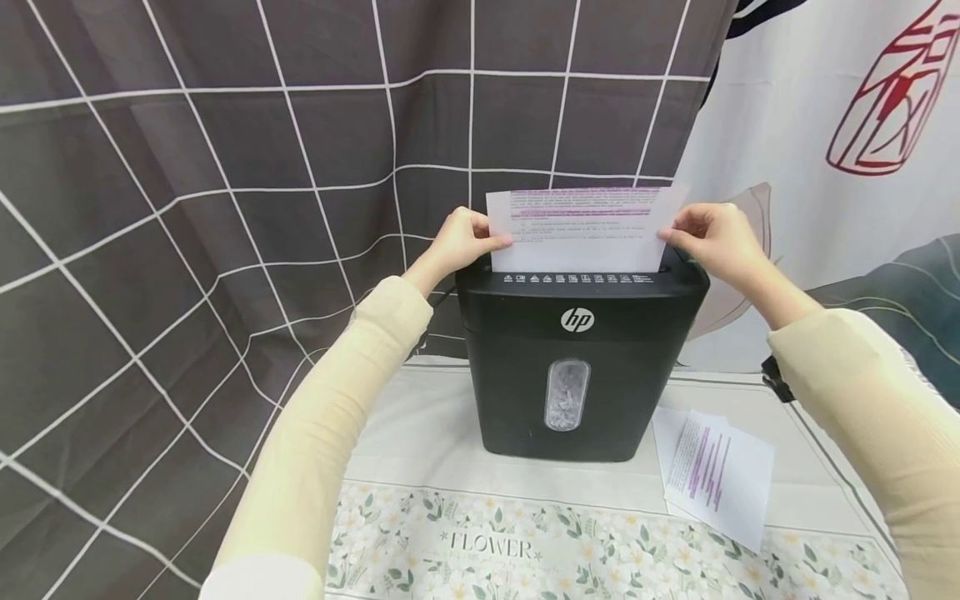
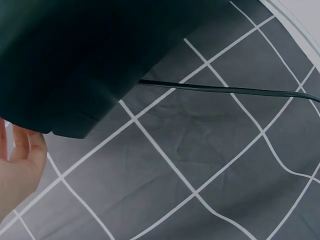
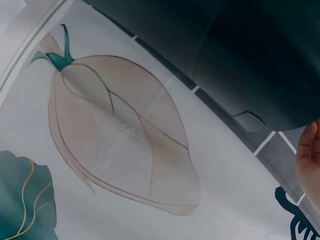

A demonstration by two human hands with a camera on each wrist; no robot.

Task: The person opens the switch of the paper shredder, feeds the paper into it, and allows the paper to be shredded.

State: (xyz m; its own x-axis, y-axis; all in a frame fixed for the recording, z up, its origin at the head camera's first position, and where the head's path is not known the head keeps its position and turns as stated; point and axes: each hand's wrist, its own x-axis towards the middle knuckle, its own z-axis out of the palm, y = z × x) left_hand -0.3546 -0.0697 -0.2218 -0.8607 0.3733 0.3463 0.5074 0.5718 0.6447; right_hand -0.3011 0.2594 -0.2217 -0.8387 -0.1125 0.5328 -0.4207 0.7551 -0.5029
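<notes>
A printed sheet of paper [image 1: 581, 237] with purple highlighted lines stands upright in the top slot of a black HP paper shredder [image 1: 517, 367]. At its left edge, my left hand [image 1: 467, 237] pinches the sheet between thumb and fingers. My right hand [image 1: 712, 237] pinches the opposite edge, just above the shredder's right corner. In the left wrist view the left hand [image 2: 22, 160] shows at the left border, beside the dark shredder body [image 2: 75, 65]. Only part of the right hand [image 3: 310, 160] appears in the right wrist view, its fingertips hidden.
More printed sheets [image 1: 723, 475] lie overlapping to the right of the shredder, on a flower-patterned tablecloth [image 1: 420, 533]. A dark cord [image 2: 225, 90] runs from behind the shredder. A grey grid-patterned curtain [image 1: 225, 150] hangs behind and along the left side.
</notes>
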